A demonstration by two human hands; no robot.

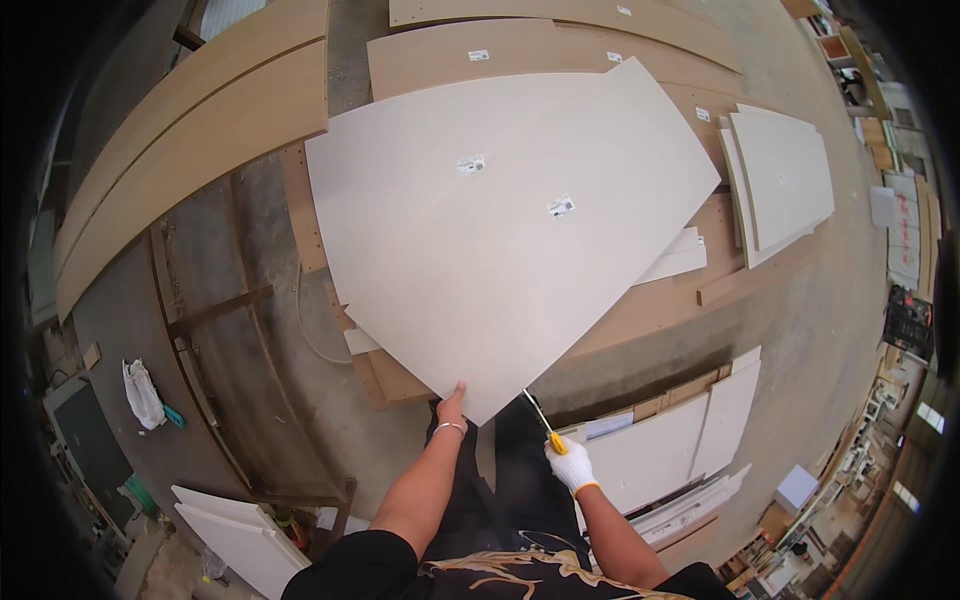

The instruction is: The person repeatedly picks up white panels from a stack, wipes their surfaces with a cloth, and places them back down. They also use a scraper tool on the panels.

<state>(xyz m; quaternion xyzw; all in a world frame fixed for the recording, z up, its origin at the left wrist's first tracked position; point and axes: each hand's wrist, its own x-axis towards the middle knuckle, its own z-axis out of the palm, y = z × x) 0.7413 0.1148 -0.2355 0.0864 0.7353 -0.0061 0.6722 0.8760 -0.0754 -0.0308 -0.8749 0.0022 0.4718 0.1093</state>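
A large white panel (430,260), bearing a small label, lies at a slant in front of me, its near corner close to my body. My left hand (452,408), bare with a bracelet at the wrist, grips its edge beside that corner; the thumb is on top and the other fingers are hidden beneath. In a white glove, my right hand (570,465) is closed round a yellow handle with a long thin metal blade, which looks like a file (537,408). The blade's tip is at the panel's right edge, near the corner; whether it touches cannot be made out.
Brown boards (520,50) lie beyond the panel, and long ones (200,130) curve along the left. Smaller white panels (785,180) are stacked at the right. More panels (650,450) stand by my right arm. A metal frame (220,310) is on the left.
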